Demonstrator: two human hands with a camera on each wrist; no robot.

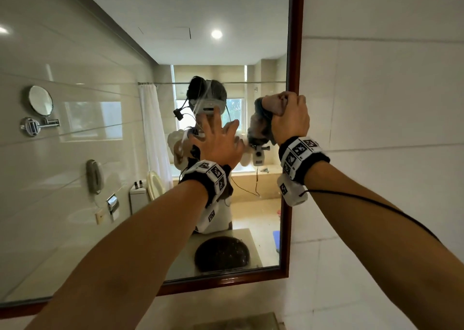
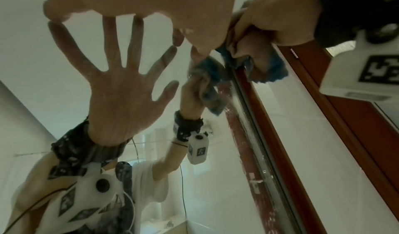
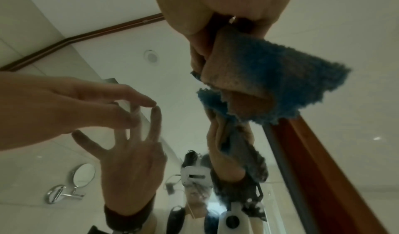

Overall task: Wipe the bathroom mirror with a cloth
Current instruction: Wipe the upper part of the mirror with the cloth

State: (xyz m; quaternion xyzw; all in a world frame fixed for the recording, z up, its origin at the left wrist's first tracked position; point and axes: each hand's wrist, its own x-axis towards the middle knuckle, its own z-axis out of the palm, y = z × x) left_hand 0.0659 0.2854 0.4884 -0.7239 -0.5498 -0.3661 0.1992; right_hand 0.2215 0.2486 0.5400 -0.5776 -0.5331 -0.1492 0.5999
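Mirror — large, dark reddish-brown frame, mounted on pale tiled wall. Left hand — fingers spread, fingertips on the glass near mid-height. Right hand — fist closed round a bunched cloth pressed at the mirror's right edge. Both wrists carry black bands with printed square markers. Reflected: round shaving mirror, shower curtain, toilet, window.
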